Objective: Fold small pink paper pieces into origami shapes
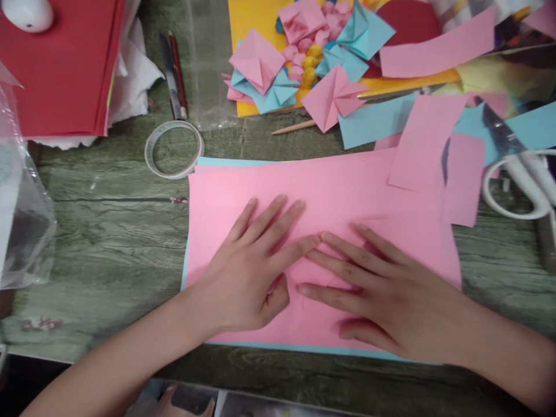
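Observation:
Pink paper (243,179) lies flat on the table in front of me, with edges of blue paper (234,161) showing beneath it. My left hand (256,260) rests on the pink sheet, fingers spread and thumb tucked in. From the right, my right hand (369,289) lies on the same sheet with its fingers stretched out. The fingertips of both hands meet near the middle of the paper. Neither hand grips anything. Pink strips (428,142) overlap the sheet's upper right corner.
A tape roll (150,153) touches the paper's upper left corner, below a pencil (178,75). Folded pink and blue pieces (258,61) lie on yellow paper at the back. White-handled scissors (516,191) are at right. Red sheets (65,75) lie upper left, a plastic bag (30,231) at left.

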Action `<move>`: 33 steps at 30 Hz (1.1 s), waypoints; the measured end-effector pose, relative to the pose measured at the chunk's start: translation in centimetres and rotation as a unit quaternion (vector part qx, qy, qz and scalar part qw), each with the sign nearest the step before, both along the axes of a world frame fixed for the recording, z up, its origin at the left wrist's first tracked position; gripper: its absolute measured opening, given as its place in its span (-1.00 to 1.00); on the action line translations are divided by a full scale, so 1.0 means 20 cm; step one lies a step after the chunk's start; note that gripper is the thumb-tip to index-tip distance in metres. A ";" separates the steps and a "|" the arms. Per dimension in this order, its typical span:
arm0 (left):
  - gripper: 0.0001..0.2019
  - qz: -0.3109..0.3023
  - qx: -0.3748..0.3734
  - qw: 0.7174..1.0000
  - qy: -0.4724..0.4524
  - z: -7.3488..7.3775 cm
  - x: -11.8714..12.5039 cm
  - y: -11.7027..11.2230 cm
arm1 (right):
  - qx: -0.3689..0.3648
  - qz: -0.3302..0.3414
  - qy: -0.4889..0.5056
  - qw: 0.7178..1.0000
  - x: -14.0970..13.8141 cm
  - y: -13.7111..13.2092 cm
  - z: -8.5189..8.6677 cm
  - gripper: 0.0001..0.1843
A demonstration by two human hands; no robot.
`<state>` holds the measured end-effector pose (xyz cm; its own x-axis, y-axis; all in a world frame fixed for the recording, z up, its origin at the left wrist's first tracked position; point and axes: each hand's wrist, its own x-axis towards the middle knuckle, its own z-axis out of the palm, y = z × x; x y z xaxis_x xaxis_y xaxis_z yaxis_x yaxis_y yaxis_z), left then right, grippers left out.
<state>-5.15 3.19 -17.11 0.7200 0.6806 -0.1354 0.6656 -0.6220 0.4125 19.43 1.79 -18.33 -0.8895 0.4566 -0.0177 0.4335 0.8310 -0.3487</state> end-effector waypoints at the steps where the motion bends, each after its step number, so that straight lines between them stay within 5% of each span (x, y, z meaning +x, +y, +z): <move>1: -0.35 0.000 0.001 1.000 -0.001 0.00 0.00 0.00 | 0.002 0.001 -0.002 1.000 0.00 0.00 0.00 -0.33; 18: -0.46 0.015 0.015 1.000 0.000 0.00 0.01 -0.01 | -0.010 0.003 -0.004 1.000 -0.01 0.01 0.00 -0.33; 33: -0.57 0.031 0.129 0.991 0.013 -0.04 0.05 -0.04 | 0.001 0.007 0.003 1.000 0.00 0.00 -0.01 -0.32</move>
<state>-4.17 2.31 -17.99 0.6746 0.7375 0.0310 0.7137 -0.6625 0.2275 19.39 1.87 -18.52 -0.8959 0.4440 -0.0125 0.4199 0.8374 -0.3499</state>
